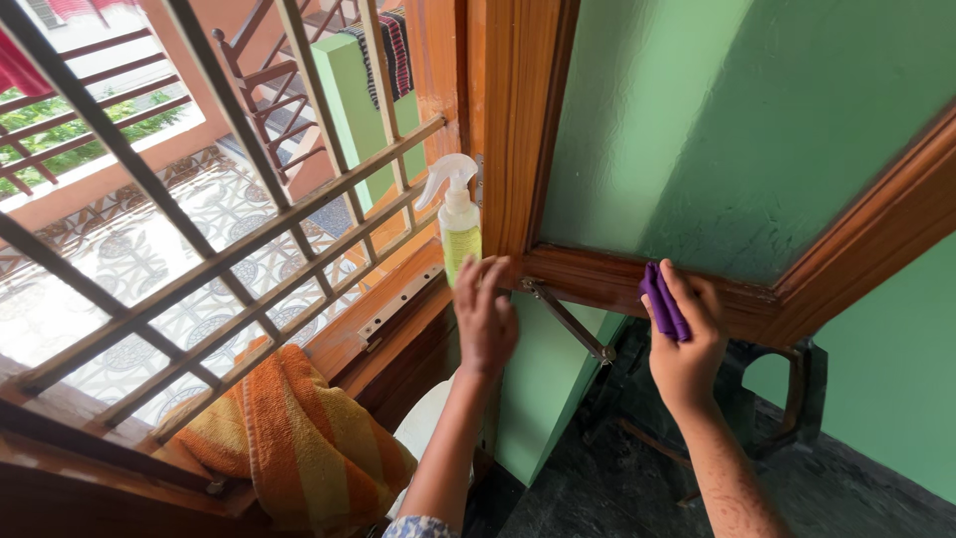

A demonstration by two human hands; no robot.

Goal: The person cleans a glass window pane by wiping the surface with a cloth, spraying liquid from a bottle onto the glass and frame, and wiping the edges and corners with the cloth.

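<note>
Left hand [485, 317] grips the spray bottle [459, 221]; right hand [685, 334] pinches a purple cloth [661, 302] on the frame [597, 279]. A slack grip could drop the bottle

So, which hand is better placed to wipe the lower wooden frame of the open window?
Probably the right hand: it holds the purple cloth against the frame. The left hand is at the spray bottle.

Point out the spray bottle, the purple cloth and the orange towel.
spray bottle [460, 234], head view, on its yellow-green body.
purple cloth [662, 304], head view, on its middle fold.
orange towel [299, 438], head view, on its striped middle.
</note>
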